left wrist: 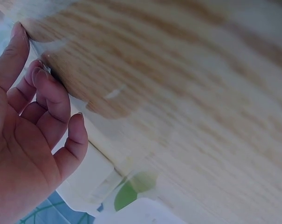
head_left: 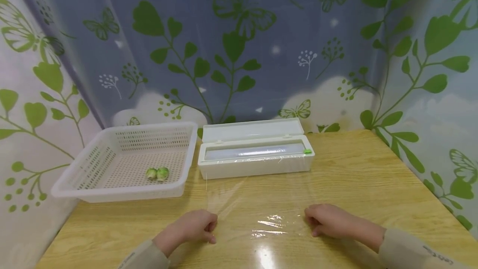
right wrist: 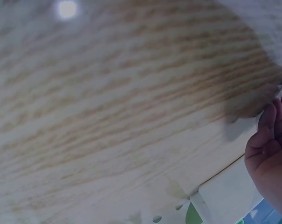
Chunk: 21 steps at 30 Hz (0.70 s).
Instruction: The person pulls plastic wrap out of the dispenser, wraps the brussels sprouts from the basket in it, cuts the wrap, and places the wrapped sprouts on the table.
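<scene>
A clear sheet of cling film [head_left: 272,222] stretches toward me from a long white dispenser box [head_left: 257,169], just above the table. My left hand [head_left: 195,226] pinches the sheet's near left corner, and my right hand [head_left: 330,220] grips the near right corner. The left wrist view shows the left hand [left wrist: 38,121] with bent fingers at the film's edge; the right hand [right wrist: 271,154] is partly cut off in its own view. The box's lid [head_left: 254,130] stands raised at the back, and a film roll [head_left: 255,152] lies inside. A green slider [head_left: 307,151] sits at the box's right end.
Left of the box stands a white plastic basket [head_left: 121,196] with slotted walls. Two small Brussels sprouts [head_left: 162,173] lie in it. Both rest on a wooden table [head_left: 347,177], backed by a leaf-patterned curtain [head_left: 179,90].
</scene>
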### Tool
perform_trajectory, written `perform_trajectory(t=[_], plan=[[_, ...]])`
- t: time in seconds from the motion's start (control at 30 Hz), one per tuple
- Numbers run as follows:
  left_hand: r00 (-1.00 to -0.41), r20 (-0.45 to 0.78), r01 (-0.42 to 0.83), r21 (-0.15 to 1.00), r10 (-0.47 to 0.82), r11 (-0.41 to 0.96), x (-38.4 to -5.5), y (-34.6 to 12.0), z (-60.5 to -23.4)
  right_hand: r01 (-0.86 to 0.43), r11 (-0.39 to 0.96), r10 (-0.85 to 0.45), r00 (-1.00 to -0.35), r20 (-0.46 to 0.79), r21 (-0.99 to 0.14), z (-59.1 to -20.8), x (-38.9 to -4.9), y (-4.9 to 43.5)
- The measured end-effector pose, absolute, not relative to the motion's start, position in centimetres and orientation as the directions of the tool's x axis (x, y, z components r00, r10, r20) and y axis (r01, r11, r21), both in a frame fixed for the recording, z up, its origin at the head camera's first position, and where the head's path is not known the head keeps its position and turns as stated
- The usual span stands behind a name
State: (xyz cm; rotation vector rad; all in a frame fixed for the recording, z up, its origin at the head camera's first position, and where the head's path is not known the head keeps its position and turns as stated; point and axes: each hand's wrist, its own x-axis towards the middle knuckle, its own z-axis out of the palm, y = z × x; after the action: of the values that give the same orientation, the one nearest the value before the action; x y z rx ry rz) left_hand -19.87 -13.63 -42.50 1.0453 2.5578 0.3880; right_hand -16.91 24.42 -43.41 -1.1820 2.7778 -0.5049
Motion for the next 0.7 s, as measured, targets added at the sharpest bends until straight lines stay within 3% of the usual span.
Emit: perform_trajectory(t=[0.33, 0.57, 0.7], plan=[[-0.645, -0.203, 0.620, 0.425, 0.737, 0.660, -19.9, -14.1, -42.7, -0.560, 0.638, -0.676, -0.736, -0.037, -0.528, -43.4, -17.1, 24.7], [-0.625, -0.182, 0.633, 0.451, 0.759, 0.629, -19.9, -14.5, -42.6, -0.637, 0.535, -0.734, -0.676, 0.068, -0.555, -43.9, -17.5, 25.3], [-0.620, -0.165, 0.631, 0.476, 0.767, 0.612, -19.9, -14.7, -42.4, -0.631, 0.547, -0.732, -0.679, 0.051, -0.551, -44.1, -17.6, 25.3]])
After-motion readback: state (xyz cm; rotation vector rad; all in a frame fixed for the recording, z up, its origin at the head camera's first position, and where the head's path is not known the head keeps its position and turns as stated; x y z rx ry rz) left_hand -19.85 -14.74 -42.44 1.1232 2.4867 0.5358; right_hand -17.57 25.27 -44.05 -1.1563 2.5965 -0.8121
